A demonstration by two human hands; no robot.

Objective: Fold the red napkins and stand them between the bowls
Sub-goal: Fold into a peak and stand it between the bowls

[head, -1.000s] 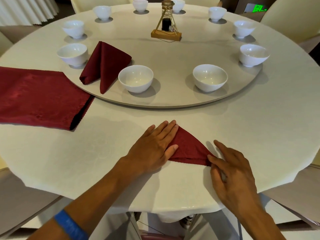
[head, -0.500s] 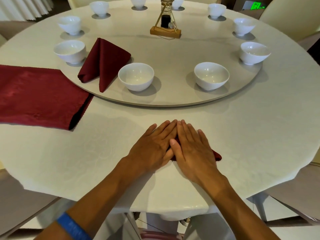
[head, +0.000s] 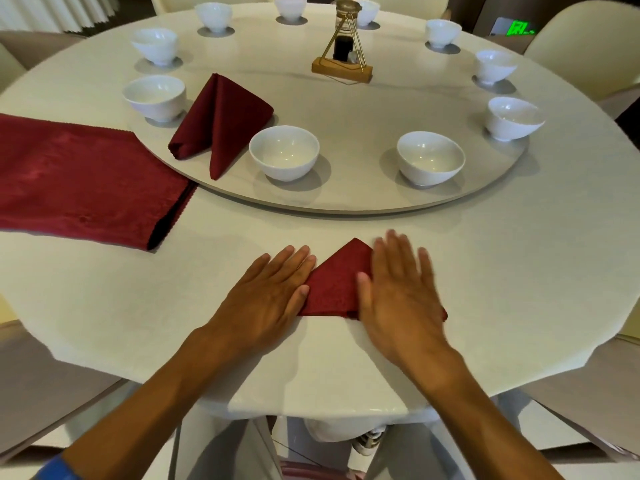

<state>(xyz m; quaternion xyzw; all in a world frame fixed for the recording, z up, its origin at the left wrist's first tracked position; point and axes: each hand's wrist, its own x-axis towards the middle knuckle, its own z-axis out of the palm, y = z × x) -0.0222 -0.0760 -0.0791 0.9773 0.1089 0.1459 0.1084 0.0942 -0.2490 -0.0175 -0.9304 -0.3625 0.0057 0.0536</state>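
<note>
At the near table edge, the folded napkin (head: 337, 282) is pressed flat under both open palms; the left hand (head: 268, 296) and right hand (head: 398, 289) have been drawn apart, so the crease is judged set and standing remains.

Dark red napkins (head: 337, 285) (faintly patterned), white bowls (head: 284, 152), cream table (head: 519, 265), blue wristband (head: 52, 467)

A bottle in a gold wire stand (head: 343, 46) sits mid-turntable (head: 346, 109); cream chairs (head: 585, 46) surround.
</note>
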